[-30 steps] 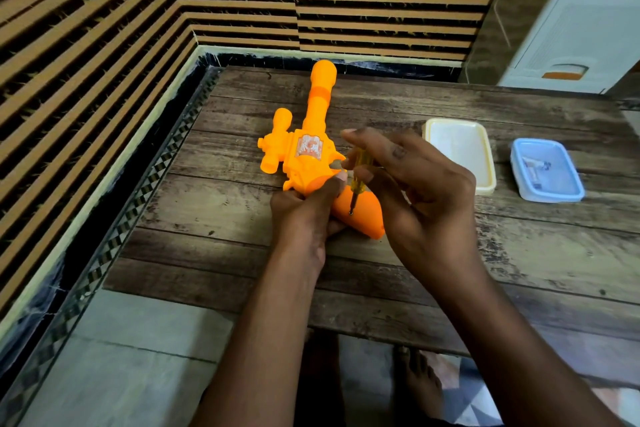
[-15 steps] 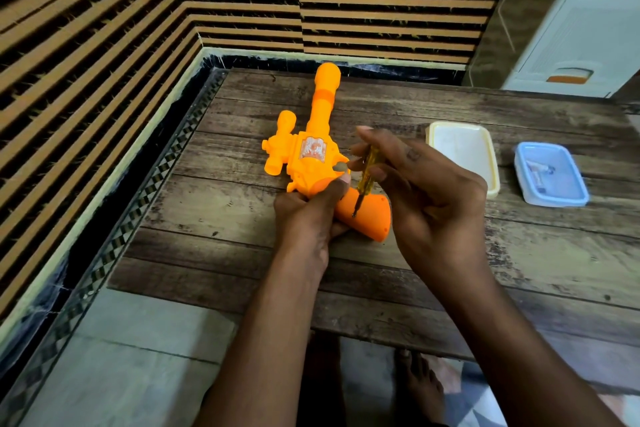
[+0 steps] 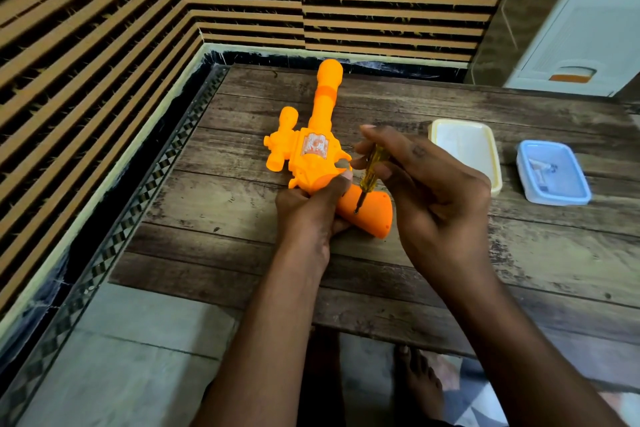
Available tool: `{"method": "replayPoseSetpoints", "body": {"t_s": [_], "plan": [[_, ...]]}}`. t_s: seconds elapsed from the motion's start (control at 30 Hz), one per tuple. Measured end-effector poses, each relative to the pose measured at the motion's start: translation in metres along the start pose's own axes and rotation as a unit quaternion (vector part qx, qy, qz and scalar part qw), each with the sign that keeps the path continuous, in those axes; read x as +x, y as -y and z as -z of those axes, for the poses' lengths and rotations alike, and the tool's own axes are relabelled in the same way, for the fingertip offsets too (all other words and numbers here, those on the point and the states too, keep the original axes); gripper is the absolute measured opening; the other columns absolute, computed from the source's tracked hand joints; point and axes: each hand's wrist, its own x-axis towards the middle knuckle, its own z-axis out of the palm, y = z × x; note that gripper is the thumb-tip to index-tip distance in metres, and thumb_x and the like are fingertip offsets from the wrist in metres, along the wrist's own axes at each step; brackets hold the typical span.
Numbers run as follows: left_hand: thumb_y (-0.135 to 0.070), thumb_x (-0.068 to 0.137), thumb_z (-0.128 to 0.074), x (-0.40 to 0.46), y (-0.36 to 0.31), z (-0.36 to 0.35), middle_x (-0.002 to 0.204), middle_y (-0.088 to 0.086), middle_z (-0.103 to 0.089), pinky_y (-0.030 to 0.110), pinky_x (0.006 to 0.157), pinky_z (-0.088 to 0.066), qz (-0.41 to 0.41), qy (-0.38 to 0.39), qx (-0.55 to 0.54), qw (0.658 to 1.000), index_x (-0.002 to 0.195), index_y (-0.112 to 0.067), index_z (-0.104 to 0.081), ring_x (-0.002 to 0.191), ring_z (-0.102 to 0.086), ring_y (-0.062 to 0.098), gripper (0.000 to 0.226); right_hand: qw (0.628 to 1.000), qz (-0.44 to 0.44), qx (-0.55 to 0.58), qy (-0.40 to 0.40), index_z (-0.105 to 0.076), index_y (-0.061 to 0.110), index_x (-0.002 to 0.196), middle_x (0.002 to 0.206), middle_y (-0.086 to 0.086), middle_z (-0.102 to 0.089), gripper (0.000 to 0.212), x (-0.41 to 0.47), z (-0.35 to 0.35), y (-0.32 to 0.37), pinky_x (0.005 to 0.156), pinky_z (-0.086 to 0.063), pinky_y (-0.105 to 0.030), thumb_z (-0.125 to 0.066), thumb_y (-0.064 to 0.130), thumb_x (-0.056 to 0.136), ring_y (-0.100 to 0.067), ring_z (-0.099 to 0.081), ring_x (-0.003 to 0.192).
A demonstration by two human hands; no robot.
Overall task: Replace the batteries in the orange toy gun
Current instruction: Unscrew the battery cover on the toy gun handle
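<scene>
The orange toy gun [image 3: 317, 152] lies on its side on the wooden table [image 3: 450, 253], barrel pointing away from me. My left hand [image 3: 311, 208] grips the gun where the body meets the handle. My right hand [image 3: 426, 191] pinches a small screwdriver [image 3: 370, 172] with a yellow see-through handle. Its metal tip rests on the orange handle [image 3: 372, 215] of the gun, near a screw spot.
A cream plastic lid or tray [image 3: 467, 152] sits to the right of my hands. Farther right is a blue container [image 3: 552, 173] with small items inside. A striped wall borders the table at left and back; a white cabinet [image 3: 581, 28] stands at far right. Bare feet show below the table edge.
The screwdriver has stayed on the gun's handle while my right hand's fingers shifted slightly around it. My left hand keeps its hold. The view has drifted a little.
</scene>
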Motion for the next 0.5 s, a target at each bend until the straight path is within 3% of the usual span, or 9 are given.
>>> {"method": "replayPoseSetpoints", "body": {"t_s": [0.3, 0.5], "plan": [[-0.007, 0.086, -0.080, -0.0009, -0.0008, -0.0005, 0.106, 0.017, -0.078, 0.055, 0.074, -0.064, -0.004, 0.005, 0.001, 1.000, 0.103, -0.012, -0.074, 0.095, -0.076, 0.031, 0.019, 1.000, -0.007, 0.005, 0.008, -0.070, 0.000, 0.129, 0.118, -0.012, -0.073, 0.032, -0.0012, 0.0015, -0.0020, 0.091, -0.060, -0.047, -0.062, -0.007, 0.099, -0.022, -0.073, 0.112], [-0.007, 0.086, -0.080, -0.0053, -0.0029, -0.0010, 0.111, 0.017, -0.077, 0.053, 0.075, -0.065, -0.004, 0.005, 0.000, 1.000, 0.116, -0.005, -0.072, 0.100, -0.076, 0.032, 0.031, 1.000, -0.016, -0.019, -0.006, -0.074, 0.005, 0.125, 0.107, -0.012, -0.070, 0.028, 0.0007, 0.0011, -0.0054, 0.079, -0.058, -0.047, -0.072, 0.001, 0.097, -0.026, -0.072, 0.099]]}}
